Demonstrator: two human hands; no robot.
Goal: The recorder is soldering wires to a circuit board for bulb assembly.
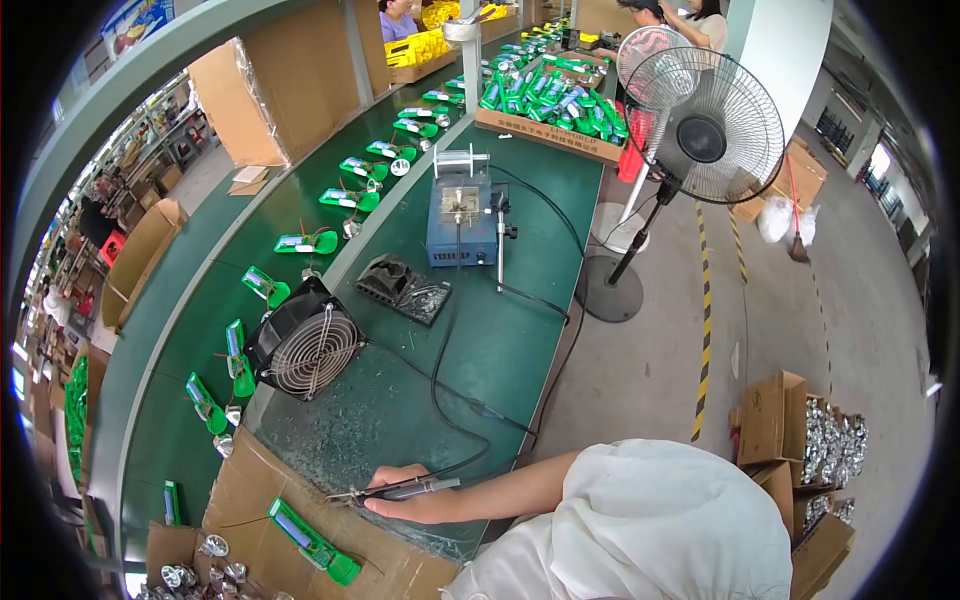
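Observation:
My right hand [405, 495] is closed around a soldering iron [428, 487], its tip pointing left over a cardboard sheet [250, 475]. A black cable runs from the iron toward a blue soldering station [460, 232] farther up the bench. Just left of and below that hand, a green flashlight body [312, 542] with thin wires lies tilted on the cardboard, apart from the iron's tip. My left hand does not show.
A black cooling fan [312, 345] and a dark iron stand [403, 290] sit on the green bench. Green flashlight parts [350, 198] line the conveyor at left. Shiny reflectors [215, 546] fill a box at lower left. A pedestal fan [700, 135] stands right, and a box of green parts [550, 138] lies beyond.

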